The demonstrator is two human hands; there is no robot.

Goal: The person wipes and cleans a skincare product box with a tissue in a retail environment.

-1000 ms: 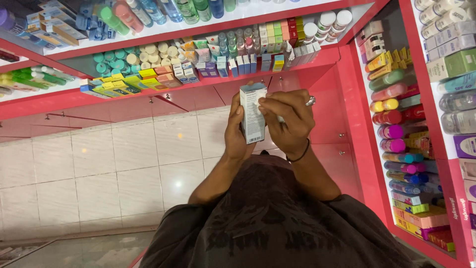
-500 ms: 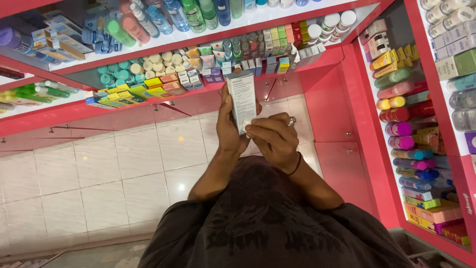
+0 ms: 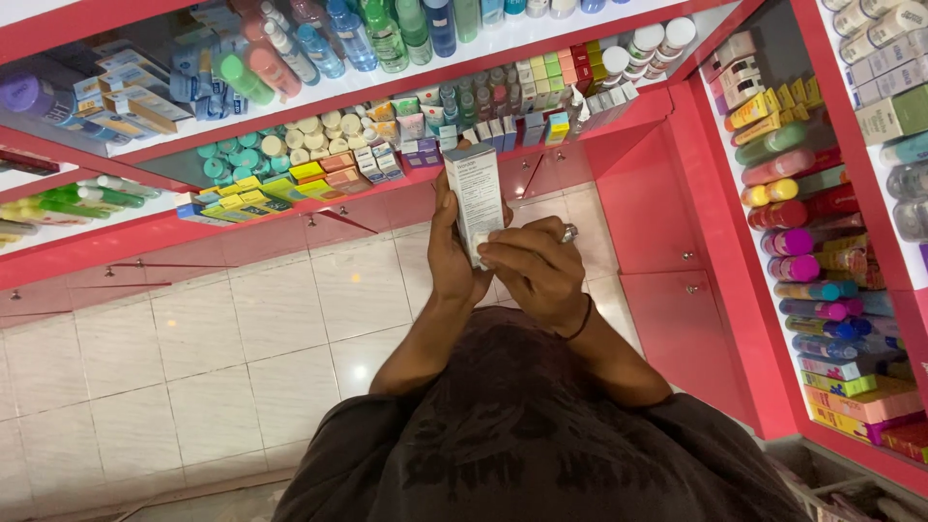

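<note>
While both hands are raised in front of the red shelves [image 3: 619,121], the left hand [image 3: 449,253] wraps the side of a tall white carton [image 3: 475,196], holding it upright, thumb side hidden behind it. Right hand [image 3: 537,271] is curled at the carton's lower end, fingertips [image 3: 493,251] pinching the bottom flap; ring on one finger, dark band [image 3: 581,319] on the wrist. Carton sits just below the shelf row of small boxes [image 3: 503,128] and round-capped jars [image 3: 290,135]. Coloured tubes [image 3: 788,208] fill the rack to the right. Tiled floor [image 3: 193,338] underneath.
</note>
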